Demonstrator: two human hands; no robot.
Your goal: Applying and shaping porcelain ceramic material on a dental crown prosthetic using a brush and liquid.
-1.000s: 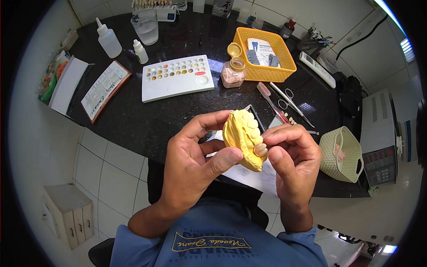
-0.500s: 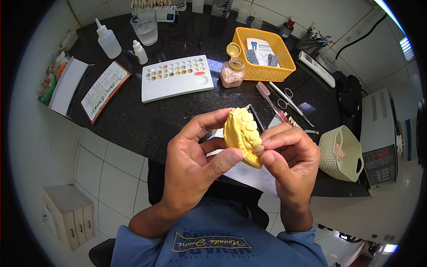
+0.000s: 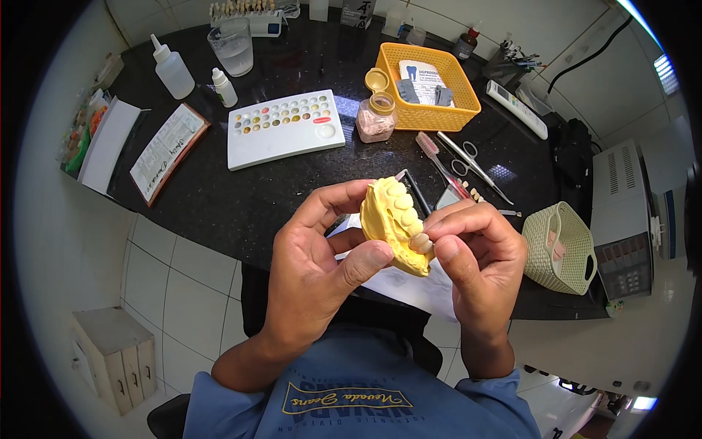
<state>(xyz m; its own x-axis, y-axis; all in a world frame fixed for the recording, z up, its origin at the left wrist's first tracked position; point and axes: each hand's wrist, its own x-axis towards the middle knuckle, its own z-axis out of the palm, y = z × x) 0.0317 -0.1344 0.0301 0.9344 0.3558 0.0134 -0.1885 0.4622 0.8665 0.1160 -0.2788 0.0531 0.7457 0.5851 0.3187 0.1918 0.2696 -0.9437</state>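
My left hand (image 3: 314, 252) is closed around a yellow dental cast (image 3: 381, 222), thumb on its near side and fingers behind it. The cast is tilted, its row of teeth turned toward the right. On its lower right part sits a small off-white dental bridge (image 3: 420, 244), paler than the yellow teeth. My right hand (image 3: 479, 252) has its index fingertip and thumb at the right edge of this piece, with the other fingers curled in. How firmly they grip it is hard to see. Under the hands lies a white paper sheet (image 3: 413, 287).
On the dark counter stand a white palette (image 3: 278, 150), a jar of pink powder (image 3: 376, 124), a yellow basket (image 3: 468, 117) and a pale green basket (image 3: 545, 267). Scissors (image 3: 482, 172), a pink-bristled toothbrush (image 3: 431, 150) and a black-handled tool (image 3: 417, 192) lie beyond my hands.
The cast has shifted slightly left and turned a little. More of the bridge shows now, and my right thumb sits farther to its right.
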